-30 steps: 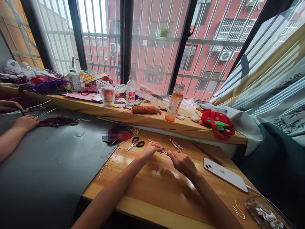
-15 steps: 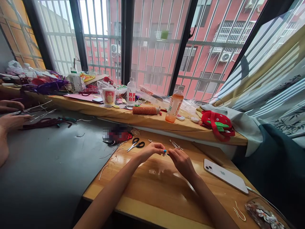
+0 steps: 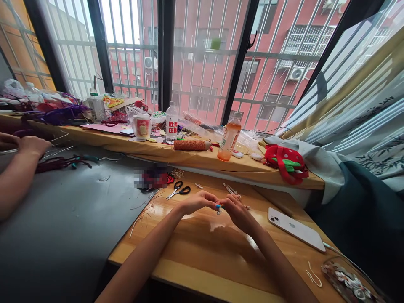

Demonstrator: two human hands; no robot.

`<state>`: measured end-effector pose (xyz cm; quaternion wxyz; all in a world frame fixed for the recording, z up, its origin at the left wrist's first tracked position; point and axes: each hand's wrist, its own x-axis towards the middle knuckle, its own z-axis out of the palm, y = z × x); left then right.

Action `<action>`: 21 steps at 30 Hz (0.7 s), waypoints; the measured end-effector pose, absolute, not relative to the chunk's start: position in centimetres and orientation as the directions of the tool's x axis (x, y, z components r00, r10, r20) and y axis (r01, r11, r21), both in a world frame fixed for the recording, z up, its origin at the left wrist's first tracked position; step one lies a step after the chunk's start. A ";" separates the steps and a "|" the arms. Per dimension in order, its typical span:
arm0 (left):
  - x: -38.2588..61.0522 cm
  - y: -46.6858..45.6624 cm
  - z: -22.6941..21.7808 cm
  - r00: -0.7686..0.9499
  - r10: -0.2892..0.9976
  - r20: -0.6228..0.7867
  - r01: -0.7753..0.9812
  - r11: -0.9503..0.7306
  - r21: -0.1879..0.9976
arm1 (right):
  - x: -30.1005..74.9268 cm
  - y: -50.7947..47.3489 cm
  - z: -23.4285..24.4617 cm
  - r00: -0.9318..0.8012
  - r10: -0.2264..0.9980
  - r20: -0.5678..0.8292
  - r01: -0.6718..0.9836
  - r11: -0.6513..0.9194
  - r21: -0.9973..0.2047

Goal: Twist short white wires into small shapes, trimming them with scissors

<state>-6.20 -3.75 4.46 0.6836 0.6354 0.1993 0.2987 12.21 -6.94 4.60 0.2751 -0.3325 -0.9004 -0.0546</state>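
My left hand [image 3: 197,201] and my right hand [image 3: 239,212] meet above the wooden table [image 3: 202,248], fingertips pinched together on a tiny piece with a blue bead [image 3: 217,206]. Both hands are closed in a pinch on it. Black-handled scissors [image 3: 179,190] lie just beyond my left hand. A few thin cord pieces [image 3: 232,190] rest past my right hand.
A white phone [image 3: 296,229] lies face down at the right. A tray of small ornaments [image 3: 353,283] sits at the near right corner. On the yellow sill stand an orange thread spool [image 3: 190,144], a drink bottle [image 3: 229,137] and a strawberry pouch [image 3: 287,163]. Another person's hands [image 3: 30,145] work at the dark table [image 3: 63,219] on the left.
My two hands have drawn closer together and shifted slightly toward me, still pinching the small piece. The other person's hands moved back toward the far left.
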 end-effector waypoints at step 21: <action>-5.8 -4.3 4.3 0.753 0.656 0.060 -0.174 0.110 0.979 | 12.7 -6.9 4.7 -0.674 0.556 0.486 0.604 0.794 -0.070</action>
